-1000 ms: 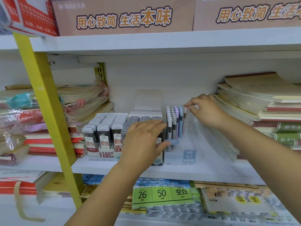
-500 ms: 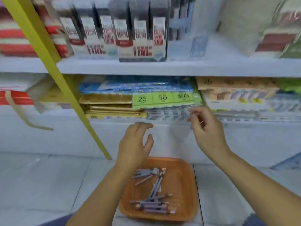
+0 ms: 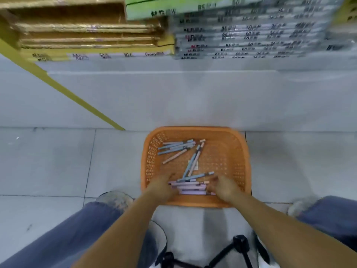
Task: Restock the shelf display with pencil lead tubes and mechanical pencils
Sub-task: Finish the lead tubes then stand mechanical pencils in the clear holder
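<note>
Mechanical pencils (image 3: 191, 187) lay loose in an orange basket (image 3: 238, 161) on the tiled floor (image 3: 58, 161). A pink and lilac lot lay side by side against the near wall of the basket. A few blue ones (image 3: 176, 147) were heaped toward its far left corner, and two or three more lay slantwise between. No lead tubes showed among them. The person crouched over the basket with both arms down in it. The left hand (image 3: 161, 188) was at the left ends of the pink lot and the right hand (image 3: 223, 187) at the right ends, each touching or nearly touching the pencils. Both hands were blurred, so I could not tell whether the fingers of either were closed on anything or just spread over the pile.

To my eye this was the gathering of a handful for the display, which was above and out of sight. Slim round pencils taken as a bunch from both ends can fan out, and one slipping from the middle would drop back or roll off over the floor. The blue pencil (image 3: 197, 176) lying across the top of the pink lot might be dragged up with them and mix the colours. A tip could also catch in the basket's open weave. Rising in haste, the person might knock the black stand (image 3: 239, 246) between their feet.
</note>
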